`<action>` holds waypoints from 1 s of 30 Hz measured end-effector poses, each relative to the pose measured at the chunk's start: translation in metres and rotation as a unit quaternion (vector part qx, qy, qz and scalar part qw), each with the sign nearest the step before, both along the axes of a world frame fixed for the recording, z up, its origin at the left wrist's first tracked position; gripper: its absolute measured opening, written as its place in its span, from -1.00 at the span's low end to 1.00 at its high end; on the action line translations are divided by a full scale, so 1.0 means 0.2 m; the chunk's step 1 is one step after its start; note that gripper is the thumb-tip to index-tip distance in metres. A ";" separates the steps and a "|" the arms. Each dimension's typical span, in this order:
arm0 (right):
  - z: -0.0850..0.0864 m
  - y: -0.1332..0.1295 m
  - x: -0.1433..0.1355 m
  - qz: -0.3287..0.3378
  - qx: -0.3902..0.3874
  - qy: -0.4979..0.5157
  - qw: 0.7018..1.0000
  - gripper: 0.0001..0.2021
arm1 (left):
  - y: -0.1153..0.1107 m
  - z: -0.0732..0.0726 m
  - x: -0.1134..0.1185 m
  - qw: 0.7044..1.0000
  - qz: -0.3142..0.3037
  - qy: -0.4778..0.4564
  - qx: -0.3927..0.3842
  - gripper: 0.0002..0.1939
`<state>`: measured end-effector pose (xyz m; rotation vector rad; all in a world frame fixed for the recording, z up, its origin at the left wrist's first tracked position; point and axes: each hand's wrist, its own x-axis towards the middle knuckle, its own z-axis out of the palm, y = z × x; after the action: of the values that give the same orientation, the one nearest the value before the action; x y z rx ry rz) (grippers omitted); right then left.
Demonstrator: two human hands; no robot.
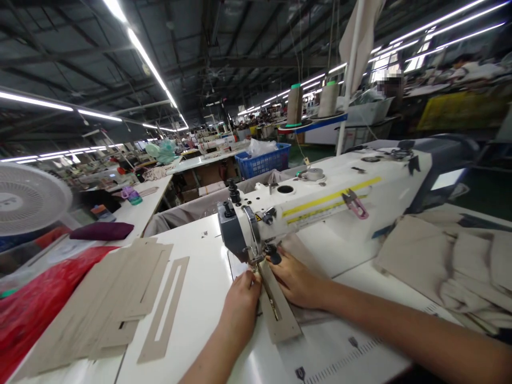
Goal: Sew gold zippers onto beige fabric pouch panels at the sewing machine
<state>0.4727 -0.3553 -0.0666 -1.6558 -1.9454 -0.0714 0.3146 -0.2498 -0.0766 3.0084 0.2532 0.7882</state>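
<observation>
A white sewing machine (320,208) stands on the table, its needle area over a beige slotted piece (280,320). A zipper (273,306) with brassy metal parts shows in the piece's slot. My left hand (242,298) is closed at the left edge of the piece beside the presser foot, thumb and fingers pinched on it. To the right of the needle, my right hand (298,277) lies with fingers stretched over beige fabric (306,250); its fingertips are partly hidden behind a black knob. Pink-handled thread snips (354,204) rest on the machine arm.
On the left lie a stack of beige pieces (100,298), a single slotted piece (166,309) and red plastic (52,304). Folded beige fabric (448,261) is piled at right. A fan (32,197), thread cones (295,105) and a blue crate (264,161) stand farther off.
</observation>
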 end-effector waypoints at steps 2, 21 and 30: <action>0.01 -0.09 -0.03 0.023 0.016 0.014 1.000 -0.67 | -0.01 0.01 -0.02 1.000 -0.006 0.004 -0.014 -0.71; -0.07 -0.27 -0.18 0.109 0.147 -0.161 0.970 -0.70 | -0.18 0.01 -0.10 1.000 0.012 -0.014 -0.002 -0.73; -0.12 -0.17 -0.14 0.080 0.167 -0.148 0.972 -0.74 | -0.09 0.00 -0.05 0.999 0.018 -0.021 0.046 -0.68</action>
<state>0.4444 -0.3901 -0.0903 -1.3200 -2.1365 -0.5792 0.3054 -0.2670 -0.0768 3.0773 0.2788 0.8904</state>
